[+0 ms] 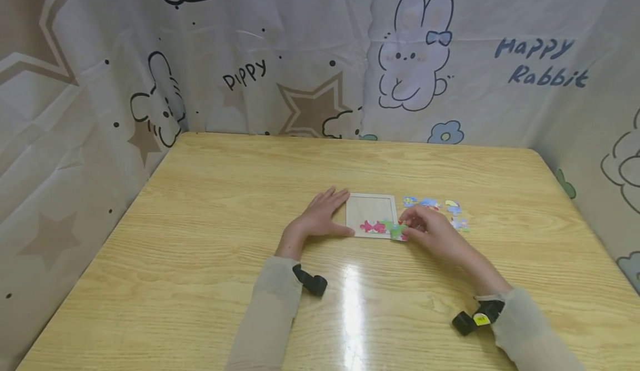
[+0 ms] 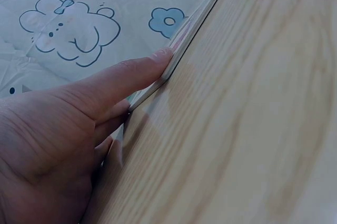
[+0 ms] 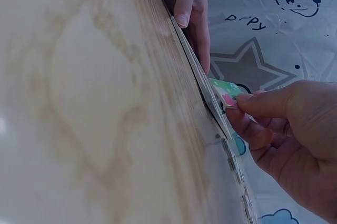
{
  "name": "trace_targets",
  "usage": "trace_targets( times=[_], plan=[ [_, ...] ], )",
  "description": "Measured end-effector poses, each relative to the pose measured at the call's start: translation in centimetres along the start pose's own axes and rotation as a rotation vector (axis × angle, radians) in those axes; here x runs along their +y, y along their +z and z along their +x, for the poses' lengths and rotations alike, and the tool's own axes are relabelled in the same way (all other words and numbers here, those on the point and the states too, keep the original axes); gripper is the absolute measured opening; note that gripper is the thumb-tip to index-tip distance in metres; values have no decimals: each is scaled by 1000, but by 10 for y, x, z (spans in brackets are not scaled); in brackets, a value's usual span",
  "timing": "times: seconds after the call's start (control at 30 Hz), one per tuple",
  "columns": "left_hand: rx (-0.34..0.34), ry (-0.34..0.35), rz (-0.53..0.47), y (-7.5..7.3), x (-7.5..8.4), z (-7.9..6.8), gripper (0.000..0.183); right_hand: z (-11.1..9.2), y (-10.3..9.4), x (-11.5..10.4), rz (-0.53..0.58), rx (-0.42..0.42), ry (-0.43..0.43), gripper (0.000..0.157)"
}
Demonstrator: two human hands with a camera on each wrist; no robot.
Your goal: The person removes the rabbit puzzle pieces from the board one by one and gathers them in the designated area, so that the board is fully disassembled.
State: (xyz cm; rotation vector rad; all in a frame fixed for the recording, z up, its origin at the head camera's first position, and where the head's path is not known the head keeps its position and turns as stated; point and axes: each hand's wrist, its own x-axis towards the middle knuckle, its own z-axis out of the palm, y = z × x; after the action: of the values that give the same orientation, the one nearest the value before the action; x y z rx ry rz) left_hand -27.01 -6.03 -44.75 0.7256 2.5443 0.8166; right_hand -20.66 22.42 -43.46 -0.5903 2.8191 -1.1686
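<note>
A square wooden puzzle tray [image 1: 367,207] lies flat near the middle of the table. Joined pink and green puzzle pieces [image 1: 372,226] lie along its near edge inside. My left hand [image 1: 320,215] rests against the tray's left side, fingers straight, the thumb [image 2: 150,66] on its near corner. My right hand [image 1: 432,232] pinches a green and pink puzzle piece [image 3: 226,92] between thumb and fingertips. In the head view that piece is over the tray's near right corner; whether it touches the other pieces I cannot tell.
Several loose puzzle pieces [image 1: 452,207] in blue, yellow and white lie right of the tray, partly behind my right hand. Pale printed cloth [image 1: 300,54] hangs behind the wooden table [image 1: 225,193] and along its sides. Black wrist cameras [image 1: 312,282] sit on both forearms.
</note>
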Motion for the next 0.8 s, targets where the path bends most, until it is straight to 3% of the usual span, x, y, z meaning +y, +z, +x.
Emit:
trace_targets(
  times=[0.33,0.8],
  plan=[
    [5,-6,-12,0,0,0,96,-17,-8,13,16,15,-74,16],
    [0,-6,-14,-1,2,-1,95,-26,-14,21,66,-10,-28,17]
  ],
)
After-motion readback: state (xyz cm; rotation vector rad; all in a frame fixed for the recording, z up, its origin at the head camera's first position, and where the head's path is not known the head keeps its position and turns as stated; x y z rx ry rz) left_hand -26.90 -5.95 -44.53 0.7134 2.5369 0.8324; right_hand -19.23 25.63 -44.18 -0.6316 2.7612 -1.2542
